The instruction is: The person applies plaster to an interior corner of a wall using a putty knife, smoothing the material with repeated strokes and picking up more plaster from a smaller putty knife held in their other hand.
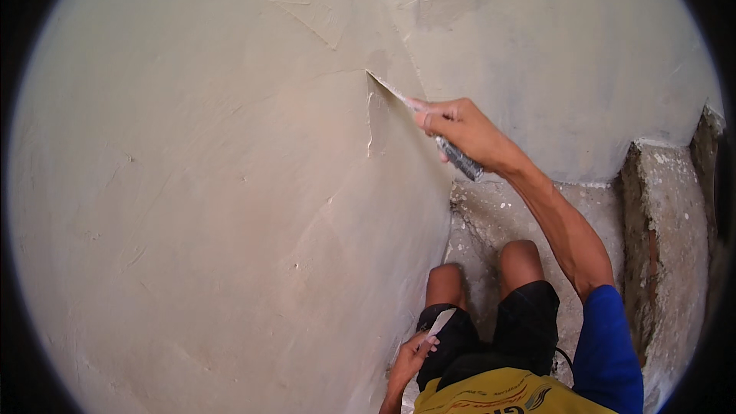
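Note:
My right hand (466,132) is closed around the dark, putty-smeared handle of a putty knife (460,159). Its thin blade reaches up and left, its tip touching the pale plastered wall (192,184) near the inside corner. Just below the blade, a raised ridge of wet putty (370,126) runs down the wall. Low in front of my body, my left hand (412,356) grips a smaller scraper (441,322), its pale blade pointing up and to the right. The fingers hide that scraper's handle.
A second plastered wall (552,69) meets the first at the corner. Below lies a rough concrete step (583,211) spotted with white drips, where my legs are. Raised, rough-edged concrete steps (675,222) stand to the right.

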`<state>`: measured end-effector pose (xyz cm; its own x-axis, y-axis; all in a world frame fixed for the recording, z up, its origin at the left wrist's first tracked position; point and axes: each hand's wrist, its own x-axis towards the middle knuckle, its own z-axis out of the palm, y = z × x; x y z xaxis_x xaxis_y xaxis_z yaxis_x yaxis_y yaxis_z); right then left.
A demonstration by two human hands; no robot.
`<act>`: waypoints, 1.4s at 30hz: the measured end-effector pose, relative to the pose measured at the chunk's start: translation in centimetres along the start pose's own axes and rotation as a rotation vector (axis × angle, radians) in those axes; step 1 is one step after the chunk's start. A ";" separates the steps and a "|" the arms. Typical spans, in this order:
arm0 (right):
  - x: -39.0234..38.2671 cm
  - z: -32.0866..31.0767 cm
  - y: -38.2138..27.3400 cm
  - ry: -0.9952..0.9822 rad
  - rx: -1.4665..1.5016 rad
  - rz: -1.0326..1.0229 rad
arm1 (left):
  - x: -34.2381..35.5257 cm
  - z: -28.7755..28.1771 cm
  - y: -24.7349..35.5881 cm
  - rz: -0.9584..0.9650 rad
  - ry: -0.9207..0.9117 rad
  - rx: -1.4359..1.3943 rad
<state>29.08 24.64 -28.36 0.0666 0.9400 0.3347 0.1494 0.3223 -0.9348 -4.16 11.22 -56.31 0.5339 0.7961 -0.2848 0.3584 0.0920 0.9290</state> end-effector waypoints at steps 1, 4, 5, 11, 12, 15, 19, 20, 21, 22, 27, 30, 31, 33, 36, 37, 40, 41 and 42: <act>-0.1 0.2 0.7 0.003 -0.003 0.001 | -0.1 0.1 0.3 -0.049 0.011 0.001; -1.9 3.2 4.3 0.012 -0.358 -0.255 | -0.2 0.0 -2.8 -0.044 0.032 -0.064; -3.3 3.8 4.9 -0.003 -0.524 -0.323 | 0.2 0.1 -2.8 -0.044 0.022 -0.070; -9.2 5.4 5.2 -0.134 -0.591 -0.380 | 1.8 -0.5 1.4 0.099 -0.034 0.065; -9.0 5.2 5.3 -0.093 -0.580 -0.491 | 1.8 -0.5 1.9 0.100 -0.041 0.055; -5.8 2.5 2.2 -0.008 -0.081 0.015 | 1.9 -0.4 1.7 0.117 -0.048 0.044; -1.2 0.3 0.3 0.009 0.103 0.072 | 1.2 -0.2 0.8 0.077 -0.011 0.048; -1.2 0.5 0.4 0.007 0.103 0.077 | 0.8 -0.1 0.3 0.073 -0.011 0.044; -1.3 0.5 0.2 -0.030 0.103 0.095 | 0.7 0.0 -0.4 0.032 -0.009 0.009; -1.5 0.5 0.0 -0.065 0.102 0.112 | 0.7 0.1 -0.8 -0.007 -0.009 -0.026; -6.6 5.1 0.3 -0.234 -0.060 0.092 | 1.0 -0.6 -1.3 0.005 -0.046 0.015; -8.7 5.0 0.2 -0.275 -0.117 0.031 | 2.4 -0.5 1.4 0.116 -0.087 0.063; -8.7 4.8 0.0 -0.277 -0.109 0.015 | 2.3 -0.6 1.7 0.157 -0.095 0.085; -8.2 3.2 -1.4 -0.192 -0.096 0.023 | 2.6 -0.4 1.8 0.180 -0.080 0.087; -3.9 0.0 1.0 0.069 -0.473 -0.373 | 2.1 -0.8 1.0 0.163 -0.050 0.097; -2.6 -0.6 1.5 0.069 -0.475 -0.376 | 1.7 -0.9 0.5 0.132 -0.035 0.101; -0.8 -1.5 2.8 0.125 -0.707 -0.388 | 0.9 -0.9 -0.8 0.070 -0.011 0.059; -0.6 -1.1 3.6 0.105 -0.705 -0.460 | 0.6 -0.8 -1.2 0.069 -0.005 0.056; -0.3 -0.7 4.3 0.086 -0.702 -0.532 | 0.2 -0.8 -1.4 0.031 0.016 0.034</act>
<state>30.39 25.64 -32.42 -0.1147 0.6647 0.7382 0.7512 0.5443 -0.3734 -5.17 11.77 -57.53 0.5333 0.8077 -0.2515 0.3677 0.0465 0.9288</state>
